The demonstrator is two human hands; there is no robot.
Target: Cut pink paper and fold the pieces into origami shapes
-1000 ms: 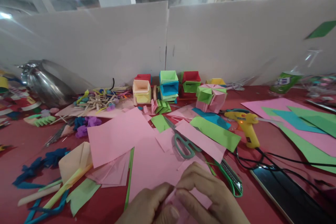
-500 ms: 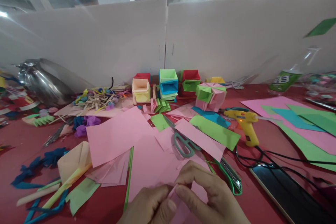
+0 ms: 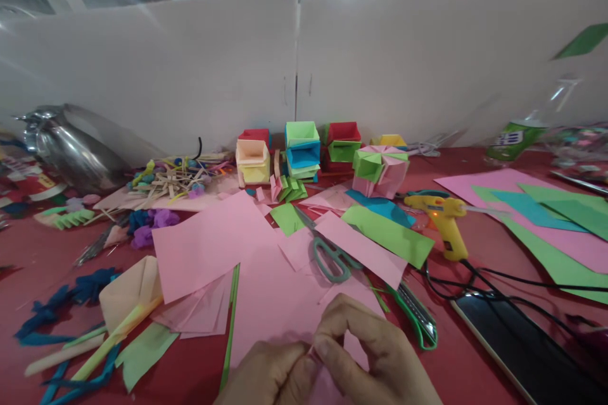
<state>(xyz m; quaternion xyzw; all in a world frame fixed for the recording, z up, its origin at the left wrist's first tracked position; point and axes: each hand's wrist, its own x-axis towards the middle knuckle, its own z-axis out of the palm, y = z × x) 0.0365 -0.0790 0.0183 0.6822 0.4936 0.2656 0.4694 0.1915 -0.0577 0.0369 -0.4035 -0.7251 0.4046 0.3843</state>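
My left hand [image 3: 275, 372] and my right hand [image 3: 363, 349] meet at the bottom centre, thumbs and fingertips pinched together on a small piece of pink paper [image 3: 311, 350]. Most of that piece is hidden by my fingers. Beneath them lies a large pink sheet [image 3: 266, 304]. Just beyond my right hand rest grey-green handled scissors [image 3: 331, 259], partly covered by a pink paper strip [image 3: 361, 247]. A green utility knife [image 3: 415, 314] lies to the right of that hand. Toward the left are a pink rectangle of paper [image 3: 204, 243] and thinner pink pieces [image 3: 204, 310].
Folded paper boxes [image 3: 303, 152] stand stacked at the back, before a white partition [image 3: 190, 69]. On the right are a yellow glue gun [image 3: 444, 218], its black cord, a phone [image 3: 513, 348] and a bottle [image 3: 517, 136]. A metal jug [image 3: 71, 149] leans at the left.
My fingertips have closed further over the pink piece, so less of it shows. Both hands stay in nearly the same place; the whole view has shifted slightly.
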